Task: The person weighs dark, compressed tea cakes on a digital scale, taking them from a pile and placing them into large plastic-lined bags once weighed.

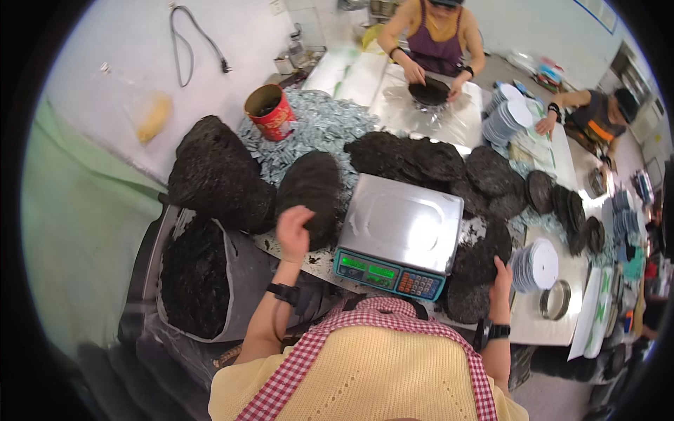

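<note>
My left hand, blurred, is over the near left edge of a large oval cake of dark, dried, seaweed-like material; its fingers are curled, and whether they grip the cake is unclear. My right hand has its fingers at the right edge of a dark round cake that leans over other dark cakes. Between my hands stands a digital scale with a bare steel pan. Its lit green displays and keypad face me.
At left are a dark clump and an open grey sack of dark material. Small silvery packets surround a red tin. More dark cakes and white disc stacks lie right. Two co-workers work beyond.
</note>
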